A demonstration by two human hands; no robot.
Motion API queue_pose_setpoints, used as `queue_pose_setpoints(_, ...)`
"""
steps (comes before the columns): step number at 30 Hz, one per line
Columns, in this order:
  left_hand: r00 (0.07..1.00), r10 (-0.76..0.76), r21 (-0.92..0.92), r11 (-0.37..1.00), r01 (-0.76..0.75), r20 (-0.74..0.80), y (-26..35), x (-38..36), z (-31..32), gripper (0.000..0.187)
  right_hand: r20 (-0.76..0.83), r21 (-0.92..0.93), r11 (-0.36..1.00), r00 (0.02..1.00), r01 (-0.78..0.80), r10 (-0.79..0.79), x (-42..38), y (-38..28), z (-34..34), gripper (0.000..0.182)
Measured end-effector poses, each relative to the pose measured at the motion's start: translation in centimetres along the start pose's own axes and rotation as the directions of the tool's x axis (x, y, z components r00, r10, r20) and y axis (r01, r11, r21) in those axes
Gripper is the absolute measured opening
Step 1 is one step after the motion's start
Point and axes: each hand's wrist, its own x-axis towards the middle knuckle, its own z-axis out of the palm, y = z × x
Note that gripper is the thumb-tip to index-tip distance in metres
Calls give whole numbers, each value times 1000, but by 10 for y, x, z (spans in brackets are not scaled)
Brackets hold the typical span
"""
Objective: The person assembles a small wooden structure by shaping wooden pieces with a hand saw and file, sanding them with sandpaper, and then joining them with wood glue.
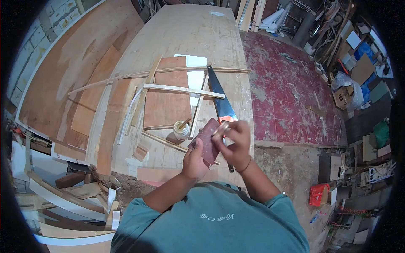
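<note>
My left hand (195, 161) is closed around a reddish-brown piece of sandpaper (208, 143), thumb on its face. My right hand (234, 142) is curled, fingertips bunched against the sheet's right edge; what lies between them, if anything, I cannot make out. Just beyond the hands lies a handsaw (217, 89) with a dark blade and an orange-red handle part, its grip partly hidden by my right hand. Left of the sandpaper stands an open white jar (181, 131) with a brown stick (184, 123) in it. Thin wood strips (181, 89) and a brown plywood panel (167, 99) lie behind.
The large plywood worktable (190, 29) stretches ahead, with a white sheet (196, 63) under the strips. A big wooden panel (71, 67) leans at the left, curved offcuts (67, 201) below it. Red tiled floor (287, 92) and a red container (317, 195) are at the right.
</note>
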Motion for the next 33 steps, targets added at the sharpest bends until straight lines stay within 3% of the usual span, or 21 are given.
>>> queue_pose_setpoints(2, 1000, 22, 8, 1000, -22, -12, -1, 2, -1, 57, 214, 112, 980, 959, 163, -184, -5, -27, -3, 24)
queue_pose_setpoints(4, 1000, 19, 24, 1000, -19, -11, 1, 3, 0, 58, 163, 96, 980, 969, 174, -188, -5, -23, -2, 22)
queue_pose_setpoints(6, 1000, 15, 43, 999, -14, -18, 1, 1, 2, 59, -18, -20, 993, 993, -120, 120, 4, 1, -1, 20)
queue_pose_setpoints(8, 999, 31, 32, 999, -31, -16, 1, 2, -4, 61, 87, 33, 997, 993, 76, -79, -12, -15, 2, 15)
queue_pose_setpoints(10, 996, -87, 102, 991, 89, -21, 8, -4, -5, 61, 189, 125, 984, 971, 126, -148, -9, -41, -2, 16)
queue_pose_setpoints(11, 995, -87, -11, 996, 87, 48, 9, -1, -2, 62, 137, 73, 994, 987, 81, -90, -5, -29, 0, 17)
queue_pose_setpoints(13, 998, -33, -26, 999, 35, 54, 5, 2, 1, 62, -14, 26, 995, 995, -94, 94, 5, -6, 9, 20)
queue_pose_setpoints(14, 998, 25, -35, 999, -23, 62, 4, 5, 2, 63, -12, 23, 996, 996, -87, 88, -3, -10, 9, 20)
queue_pose_setpoints(16, 999, -35, -39, 999, 36, 25, 7, 2, 0, 66, 195, 117, 988, 973, 104, -125, -11, -39, 8, 20)
queue_pose_setpoints(18, 996, -49, -77, 995, 55, 75, 13, -2, 4, 67, 140, 74, 986, 977, 152, -161, -13, -12, 10, 17)
queue_pose_setpoints(20, 997, -14, -61, 998, 18, 73, 9, -3, 6, 67, 5, 71, 980, 983, -185, 185, 5, -5, 16, 15)
queue_pose_setpoints(21, 999, -5, -67, 998, 8, 48, 9, -4, 6, 67, 57, 51, 996, 996, -78, 75, -4, -4, 19, 16)
queue_pose_setpoints(22, 1000, 5, -71, 997, -4, 25, 10, -4, 6, 67, 122, 158, 987, 991, 35, -55, -8, -21, 18, 18)
queue_pose_setpoints(23, 997, -73, -81, 994, 75, 28, 15, -7, 0, 67, 149, 154, 986, 986, 56, -80, -9, -36, 14, 18)
queue_pose_setpoints(25, 998, -30, -98, 995, 35, 55, 18, -2, 5, 67, 140, 82, 991, 983, 107, -117, -8, -32, 14, 17)
queue_pose_setpoints(26, 996, 23, -117, 993, -13, 87, 18, 1, 7, 66, 26, -20, 999, 999, -31, 31, -3, -19, 22, 17)
queue_pose_setpoints(28, 997, 15, -115, 993, -7, 69, 16, 3, -1, 67, -25, 3, 998, 998, -61, 61, 2, -17, 27, 18)
queue_pose_setpoints(30, 998, -63, -135, 989, 65, 18, 20, 3, -4, 68, 163, 105, 991, 982, 82, -99, -10, -47, 22, 17)
queue_pose_setpoints(32, 998, -32, -142, 989, 41, 59, 21, 1, -5, 66, 170, 116, 989, 979, 94, -113, 2, -44, 18, 18)
queue_pose_setpoints(33, 998, -10, -152, 988, 18, 54, 20, 3, -7, 65, 90, 19, 998, 994, 58, -59, 14, -32, 19, 19)
